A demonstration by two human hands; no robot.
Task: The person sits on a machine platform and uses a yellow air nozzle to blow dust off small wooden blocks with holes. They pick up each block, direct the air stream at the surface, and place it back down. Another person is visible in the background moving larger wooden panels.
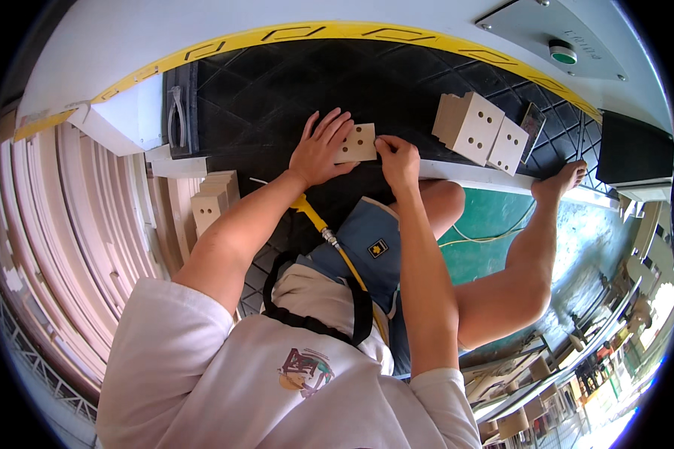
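Pale panel with dark holes (365, 148): between the two hands, partly under the left one, on the black surface (258, 97).
Left hand (323, 148): open, fingers spread over the panel's left part.
Right hand (398, 161): fingertips drawn together at the panel's right edge; whether they grip it, I cannot tell.
Drilled pale blocks (473, 129): well to the right of the right hand.
Yellow air gun (311, 214): bodyward of the left hand, near its wrist.
Pliers (176, 106): well left of the left hand.
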